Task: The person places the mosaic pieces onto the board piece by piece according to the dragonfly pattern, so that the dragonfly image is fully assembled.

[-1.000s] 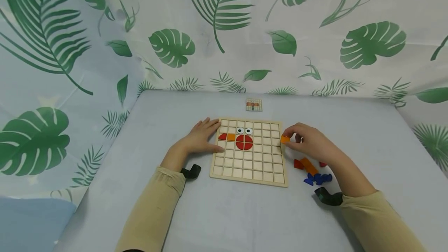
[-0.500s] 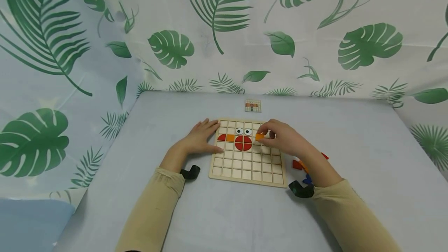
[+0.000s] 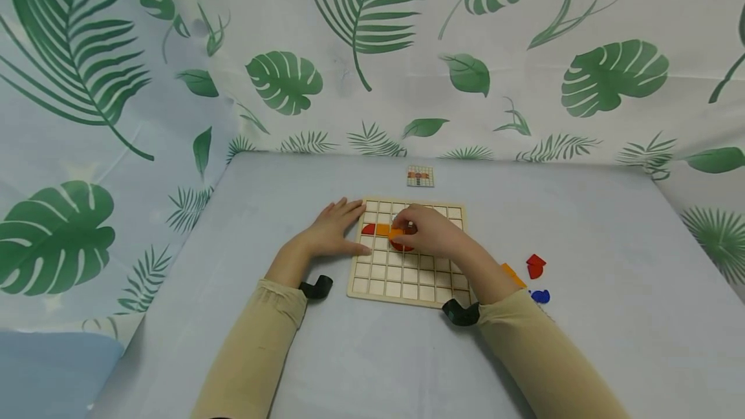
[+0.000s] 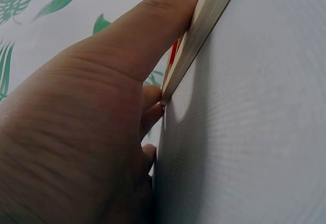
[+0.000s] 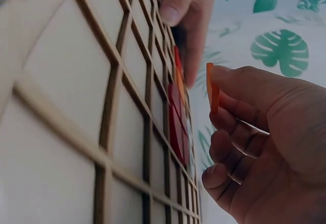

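A wooden grid board [image 3: 394, 273] lies on the table, with a red quarter-round tile [image 3: 368, 229] and an orange square tile [image 3: 381, 230] side by side in its left cells. My left hand [image 3: 332, 230] rests at the board's left edge with fingers extended, its thumb on the rim in the left wrist view. Over the board, my right hand [image 3: 433, 231] pinches another orange tile [image 5: 212, 89] between thumb and forefinger. That tile is raised above the surface, by the red round pieces [image 5: 177, 124], which the hand partly covers in the head view. The eye tiles are mostly hidden behind the fingers.
Right of the board lie loose red pieces [image 3: 535, 266], an orange piece [image 3: 513, 275] and blue pieces [image 3: 540, 296], partly behind the right forearm. A small pattern card [image 3: 420, 176] lies beyond the board. Leaf-printed cloth [image 3: 372, 70] hangs behind the table.
My right hand has carried the orange tile leftward, from the board's right edge to over the red round pieces. My left hand stays in place at the board's left edge.
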Action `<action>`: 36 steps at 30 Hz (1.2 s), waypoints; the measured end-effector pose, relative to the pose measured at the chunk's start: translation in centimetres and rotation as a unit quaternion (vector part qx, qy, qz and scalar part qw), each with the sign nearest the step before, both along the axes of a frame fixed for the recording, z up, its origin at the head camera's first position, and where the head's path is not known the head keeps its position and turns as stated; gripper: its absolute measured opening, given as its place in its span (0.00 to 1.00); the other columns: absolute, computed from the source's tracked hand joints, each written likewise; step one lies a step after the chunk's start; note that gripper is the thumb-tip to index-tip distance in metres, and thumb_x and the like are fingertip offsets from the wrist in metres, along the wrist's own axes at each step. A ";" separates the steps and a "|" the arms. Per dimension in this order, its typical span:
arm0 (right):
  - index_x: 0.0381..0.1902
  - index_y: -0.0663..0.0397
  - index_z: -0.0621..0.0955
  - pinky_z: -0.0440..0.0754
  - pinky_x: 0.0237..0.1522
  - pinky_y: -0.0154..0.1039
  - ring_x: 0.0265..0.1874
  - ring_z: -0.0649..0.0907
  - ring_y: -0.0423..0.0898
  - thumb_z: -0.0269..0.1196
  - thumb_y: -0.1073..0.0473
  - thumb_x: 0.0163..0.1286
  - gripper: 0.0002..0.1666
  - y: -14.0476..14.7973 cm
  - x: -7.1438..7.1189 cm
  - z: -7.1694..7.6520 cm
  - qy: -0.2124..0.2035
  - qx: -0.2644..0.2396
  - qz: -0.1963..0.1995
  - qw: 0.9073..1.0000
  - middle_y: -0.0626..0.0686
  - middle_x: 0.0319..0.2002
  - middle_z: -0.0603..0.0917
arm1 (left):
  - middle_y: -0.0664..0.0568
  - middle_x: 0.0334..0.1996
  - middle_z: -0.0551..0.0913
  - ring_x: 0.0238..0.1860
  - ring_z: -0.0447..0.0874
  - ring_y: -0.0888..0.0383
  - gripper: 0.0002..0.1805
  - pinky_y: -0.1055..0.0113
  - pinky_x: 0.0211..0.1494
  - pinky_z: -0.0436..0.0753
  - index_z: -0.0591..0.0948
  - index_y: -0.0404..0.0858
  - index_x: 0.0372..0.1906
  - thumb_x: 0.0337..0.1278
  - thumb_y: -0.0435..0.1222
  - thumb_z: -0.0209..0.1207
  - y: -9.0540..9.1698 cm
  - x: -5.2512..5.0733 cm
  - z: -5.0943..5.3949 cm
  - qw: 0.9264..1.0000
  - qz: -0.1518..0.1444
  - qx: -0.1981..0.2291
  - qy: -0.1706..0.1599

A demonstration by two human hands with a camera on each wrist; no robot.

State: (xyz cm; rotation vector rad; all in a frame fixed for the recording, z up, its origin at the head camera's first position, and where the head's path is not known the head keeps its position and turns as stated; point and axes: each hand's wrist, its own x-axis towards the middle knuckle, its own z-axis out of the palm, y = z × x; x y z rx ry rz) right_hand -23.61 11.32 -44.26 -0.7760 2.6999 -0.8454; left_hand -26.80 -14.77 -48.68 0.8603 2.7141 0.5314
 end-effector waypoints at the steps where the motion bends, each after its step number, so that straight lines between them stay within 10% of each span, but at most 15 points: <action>1: 0.45 0.50 0.82 0.77 0.40 0.41 0.35 0.76 0.45 0.68 0.52 0.65 0.14 -0.2 -0.1 -0.2 0.000 0.000 0.003 1.000 0.47 0.38 0.78 | 0.55 0.77 0.46 0.76 0.34 0.49 0.58 0.56 0.75 0.34 0.51 0.45 0.78 0.47 0.71 0.57 0.0 0.0 0.0 1.000 0.000 -0.001 0.001; 36: 0.46 0.49 0.82 0.78 0.41 0.40 0.37 0.77 0.42 0.69 0.53 0.63 0.15 -3.2 0.7 -2.0 0.017 0.032 -0.028 0.999 0.45 0.41 0.77 | 0.54 0.77 0.46 0.76 0.35 0.47 0.57 0.54 0.75 0.35 0.50 0.44 0.77 0.50 0.69 0.58 -0.2 0.0 -0.1 1.000 -0.011 0.000 0.008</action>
